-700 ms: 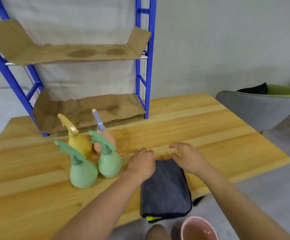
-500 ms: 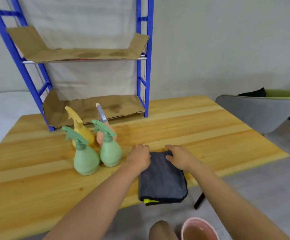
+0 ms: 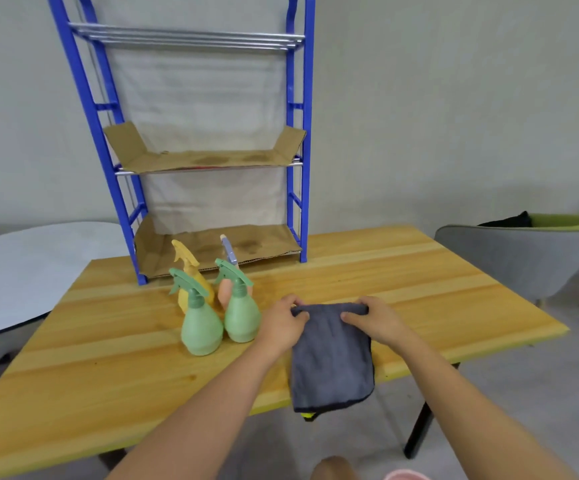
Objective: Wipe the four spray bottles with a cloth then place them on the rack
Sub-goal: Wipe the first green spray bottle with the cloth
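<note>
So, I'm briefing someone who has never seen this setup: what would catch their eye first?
Probably the tall blue rack at the back of the wooden table, its shelves lined with cardboard. Next, the four spray bottles clustered in front of it, two green ones nearest. Then the left hand and right hand gripping the top edge of a grey cloth.

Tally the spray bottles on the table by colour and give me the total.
Green bottles: 2
Yellow bottle: 1
Pink bottle with a blue sprayer: 1
Total: 4
</note>
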{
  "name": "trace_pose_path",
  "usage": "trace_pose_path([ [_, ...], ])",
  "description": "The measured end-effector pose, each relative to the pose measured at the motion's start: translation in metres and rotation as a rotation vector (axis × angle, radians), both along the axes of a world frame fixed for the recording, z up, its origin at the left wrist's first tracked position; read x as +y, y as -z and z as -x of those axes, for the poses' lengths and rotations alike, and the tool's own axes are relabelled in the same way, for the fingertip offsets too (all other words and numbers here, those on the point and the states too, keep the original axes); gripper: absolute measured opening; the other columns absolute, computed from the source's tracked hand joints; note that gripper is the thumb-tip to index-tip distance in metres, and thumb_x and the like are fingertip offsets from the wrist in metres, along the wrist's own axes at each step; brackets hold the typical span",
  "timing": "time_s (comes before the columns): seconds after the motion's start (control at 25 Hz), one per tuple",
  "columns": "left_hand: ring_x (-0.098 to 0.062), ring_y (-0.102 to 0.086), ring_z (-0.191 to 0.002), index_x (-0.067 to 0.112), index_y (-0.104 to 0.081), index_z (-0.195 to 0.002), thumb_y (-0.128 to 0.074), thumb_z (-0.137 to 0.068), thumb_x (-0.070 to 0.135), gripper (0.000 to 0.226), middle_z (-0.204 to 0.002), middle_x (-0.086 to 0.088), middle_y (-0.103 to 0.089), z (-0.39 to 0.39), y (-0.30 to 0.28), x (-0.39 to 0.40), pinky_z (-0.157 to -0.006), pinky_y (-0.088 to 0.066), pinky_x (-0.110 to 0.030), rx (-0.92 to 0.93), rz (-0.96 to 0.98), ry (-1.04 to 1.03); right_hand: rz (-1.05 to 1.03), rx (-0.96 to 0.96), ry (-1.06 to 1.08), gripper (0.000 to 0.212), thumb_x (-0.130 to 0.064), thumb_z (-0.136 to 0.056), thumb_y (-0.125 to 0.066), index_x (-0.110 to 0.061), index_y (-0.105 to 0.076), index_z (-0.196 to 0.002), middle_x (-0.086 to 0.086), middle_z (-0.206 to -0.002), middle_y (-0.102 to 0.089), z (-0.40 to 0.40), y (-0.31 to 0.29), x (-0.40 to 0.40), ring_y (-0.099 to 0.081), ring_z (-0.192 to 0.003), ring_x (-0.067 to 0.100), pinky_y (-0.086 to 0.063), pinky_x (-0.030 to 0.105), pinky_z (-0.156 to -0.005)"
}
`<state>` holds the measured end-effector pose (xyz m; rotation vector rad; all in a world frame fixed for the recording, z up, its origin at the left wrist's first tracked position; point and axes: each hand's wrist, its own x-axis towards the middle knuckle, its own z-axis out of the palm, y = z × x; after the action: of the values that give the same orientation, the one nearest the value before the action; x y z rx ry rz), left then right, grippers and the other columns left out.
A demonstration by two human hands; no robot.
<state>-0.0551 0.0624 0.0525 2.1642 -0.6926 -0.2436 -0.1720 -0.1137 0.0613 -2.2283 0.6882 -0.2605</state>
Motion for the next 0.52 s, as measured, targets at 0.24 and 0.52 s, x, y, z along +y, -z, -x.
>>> trace_pose_path([
  [0.24,-0.022,-0.070,-0.086,0.021,-0.061,-0.091,-0.075,-0.085,0.027,0.016,-0.087,0.001,-0.070,0.031,-0.042,0.015,-0.082,-0.059,-0.042,0.136,0.357,-0.138,-0.290,-0.371,0.116,0.019,-0.030,-0.082,-0.074,-0.015,-0.069,-0.093,0.004,-0.087,-0.074,0.003,-0.041,0.055,-0.071,-0.086,0.024,-0.059,0.046,-0.077],
  [0.52,0.001,-0.065,-0.089,0.017,-0.069,-0.098,-0.068,-0.095,0.014,0.004,-0.092,0.002,-0.070,0.048,-0.074,0.053,-0.090,-0.053,-0.014,0.187,0.590,-0.083,-0.415,-0.528,-0.175,0.036,-0.006,-0.094,-0.052,-0.027,-0.069,-0.118,-0.004,-0.118,-0.066,0.018,-0.063,0.109,-0.061,-0.109,0.007,-0.048,0.022,-0.093],
])
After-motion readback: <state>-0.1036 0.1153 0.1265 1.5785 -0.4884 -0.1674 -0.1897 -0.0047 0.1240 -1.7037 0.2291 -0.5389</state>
